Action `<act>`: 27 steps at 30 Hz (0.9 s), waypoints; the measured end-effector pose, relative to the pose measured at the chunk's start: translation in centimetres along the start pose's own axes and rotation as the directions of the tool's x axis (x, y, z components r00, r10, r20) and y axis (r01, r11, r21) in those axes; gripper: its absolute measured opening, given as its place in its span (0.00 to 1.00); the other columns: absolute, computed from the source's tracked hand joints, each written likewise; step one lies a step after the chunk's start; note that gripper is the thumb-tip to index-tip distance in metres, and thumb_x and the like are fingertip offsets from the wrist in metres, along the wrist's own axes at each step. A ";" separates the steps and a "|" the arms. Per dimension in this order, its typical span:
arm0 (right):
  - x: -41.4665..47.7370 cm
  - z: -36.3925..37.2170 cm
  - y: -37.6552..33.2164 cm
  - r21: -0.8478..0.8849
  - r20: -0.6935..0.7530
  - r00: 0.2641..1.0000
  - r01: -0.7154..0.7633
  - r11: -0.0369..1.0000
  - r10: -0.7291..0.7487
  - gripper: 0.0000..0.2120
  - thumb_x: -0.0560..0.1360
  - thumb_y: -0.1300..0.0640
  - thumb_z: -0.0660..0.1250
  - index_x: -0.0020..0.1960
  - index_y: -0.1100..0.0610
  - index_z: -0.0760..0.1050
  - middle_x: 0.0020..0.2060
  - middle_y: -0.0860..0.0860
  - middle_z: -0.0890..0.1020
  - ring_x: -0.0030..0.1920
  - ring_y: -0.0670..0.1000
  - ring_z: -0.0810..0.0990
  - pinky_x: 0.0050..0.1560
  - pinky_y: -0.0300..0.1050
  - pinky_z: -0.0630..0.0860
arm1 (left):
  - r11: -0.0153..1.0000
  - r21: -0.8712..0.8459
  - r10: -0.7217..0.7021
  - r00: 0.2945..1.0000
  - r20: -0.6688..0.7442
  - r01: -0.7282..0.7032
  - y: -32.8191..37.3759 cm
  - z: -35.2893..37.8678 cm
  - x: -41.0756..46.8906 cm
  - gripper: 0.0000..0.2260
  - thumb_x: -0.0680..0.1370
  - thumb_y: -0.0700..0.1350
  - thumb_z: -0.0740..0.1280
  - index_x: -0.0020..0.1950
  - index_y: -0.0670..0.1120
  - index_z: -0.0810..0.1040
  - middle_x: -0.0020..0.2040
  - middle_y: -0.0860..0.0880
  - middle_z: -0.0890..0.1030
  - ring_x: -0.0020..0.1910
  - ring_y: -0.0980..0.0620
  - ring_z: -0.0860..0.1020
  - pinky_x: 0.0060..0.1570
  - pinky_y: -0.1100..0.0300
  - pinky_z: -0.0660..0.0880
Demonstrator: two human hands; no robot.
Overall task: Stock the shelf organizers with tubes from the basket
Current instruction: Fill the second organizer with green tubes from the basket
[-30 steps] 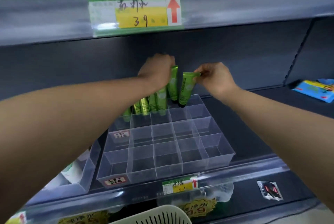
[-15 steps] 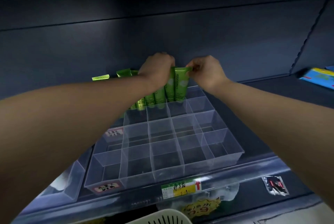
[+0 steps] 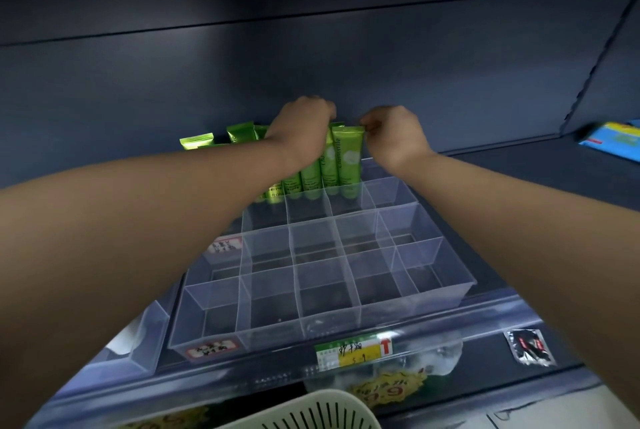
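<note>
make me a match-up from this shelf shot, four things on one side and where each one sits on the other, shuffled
Things:
1 green tubes
2 basket
3 blue packet
4 price label with the red arrow

Places:
a far right of the shelf
b back row of the clear organizer
c bottom edge of the view, below the shelf
d front rail of the shelf

Pairs: 1-b, 2-c, 3-a, 4-d
</note>
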State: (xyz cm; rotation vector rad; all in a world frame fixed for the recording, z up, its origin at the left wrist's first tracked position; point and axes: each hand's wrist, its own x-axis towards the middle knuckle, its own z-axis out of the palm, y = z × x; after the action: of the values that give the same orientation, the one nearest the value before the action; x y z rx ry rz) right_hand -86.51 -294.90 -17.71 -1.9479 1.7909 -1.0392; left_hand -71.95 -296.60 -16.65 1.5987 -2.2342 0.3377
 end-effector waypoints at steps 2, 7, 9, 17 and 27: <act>-0.4 -0.2 -0.1 -0.024 -0.003 1.000 0.012 1.000 -0.012 0.16 0.75 0.68 0.57 0.58 0.62 0.78 0.57 0.59 0.80 0.60 0.58 0.77 0.62 0.47 0.72 | 1.000 -0.005 -0.001 1.000 0.010 0.001 0.0 -0.5 -0.4 0.20 0.72 0.28 0.59 0.60 0.42 0.77 0.58 0.42 0.77 0.56 0.41 0.76 0.54 0.50 0.74; -2.5 -0.7 -0.5 -0.091 0.024 0.999 0.030 0.995 -0.028 0.19 0.74 0.68 0.58 0.63 0.61 0.73 0.61 0.61 0.74 0.59 0.60 0.74 0.57 0.43 0.69 | 1.000 0.006 0.001 0.998 0.060 -0.002 0.2 -1.9 -2.1 0.20 0.73 0.28 0.59 0.61 0.42 0.76 0.57 0.42 0.76 0.54 0.40 0.76 0.51 0.50 0.75; -3.7 -0.8 -1.0 -0.089 0.048 0.998 0.046 0.995 -0.042 0.19 0.74 0.67 0.59 0.64 0.61 0.72 0.62 0.60 0.73 0.60 0.60 0.74 0.58 0.44 0.70 | 1.000 0.026 0.006 0.995 0.097 -0.009 0.5 -2.6 -3.1 0.18 0.73 0.29 0.59 0.60 0.42 0.76 0.56 0.42 0.76 0.53 0.39 0.76 0.47 0.51 0.74; -8.8 -1.8 -4.0 -0.214 0.201 0.969 0.183 0.960 -0.140 0.25 0.73 0.60 0.63 0.70 0.58 0.65 0.68 0.56 0.67 0.66 0.60 0.68 0.64 0.54 0.69 | 0.988 0.140 0.037 0.979 0.202 -0.066 2.5 -6.5 -7.8 0.19 0.76 0.42 0.60 0.68 0.46 0.69 0.62 0.46 0.73 0.62 0.44 0.72 0.55 0.53 0.72; -16.6 -3.1 -6.6 -0.329 0.269 0.959 0.177 0.928 -0.087 0.35 0.76 0.50 0.62 0.76 0.51 0.47 0.76 0.51 0.45 0.76 0.55 0.47 0.71 0.56 0.55 | 0.975 0.217 0.000 0.969 0.246 -0.055 3.6 -10.9 -16.8 0.27 0.78 0.52 0.60 0.74 0.46 0.59 0.74 0.46 0.61 0.74 0.45 0.58 0.73 0.46 0.57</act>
State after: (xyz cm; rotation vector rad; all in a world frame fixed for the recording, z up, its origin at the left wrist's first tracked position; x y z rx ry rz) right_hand -83.11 -277.11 -16.26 -2.3168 1.8150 -0.4965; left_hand -68.79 -276.71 -13.94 1.8114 -2.4787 0.4324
